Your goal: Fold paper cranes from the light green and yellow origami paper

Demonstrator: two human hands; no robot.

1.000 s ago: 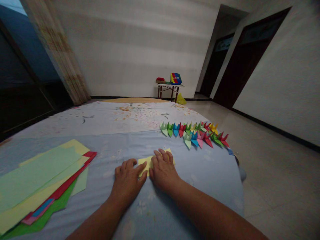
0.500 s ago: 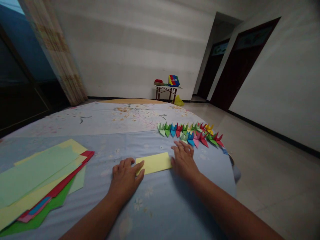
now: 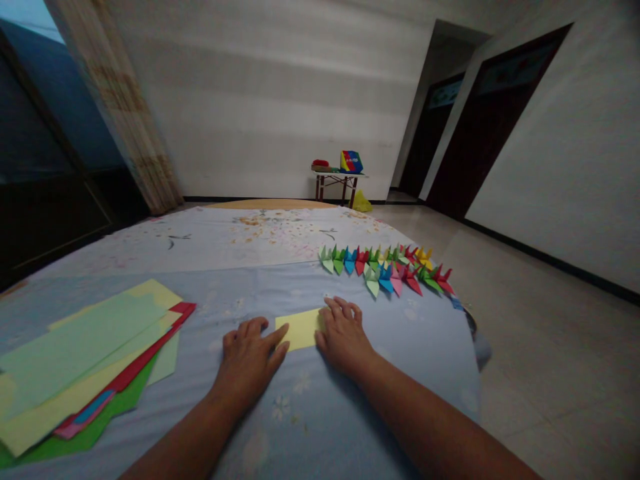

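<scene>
On the tabletop (image 3: 420,353), we are resting left hand (image 3: 253,350) and right hand (image 3: 345,333), both loosely spread, at either end of yellow paper (image 3: 301,329). Ideally, we are pressing evenly.

Looks like a home we're in: patterned curtain (image 3: 123,100) hanging left, flowered cloth (image 3: 210,233) draped over the surface (image 3: 270,203), dark doors (image 3: 483,127) along the right, tiled floor (image 3: 545,373) shining.

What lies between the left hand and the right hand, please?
In the head view, yellow paper lies between the left hand and the right hand, on the blue cloth.
</scene>
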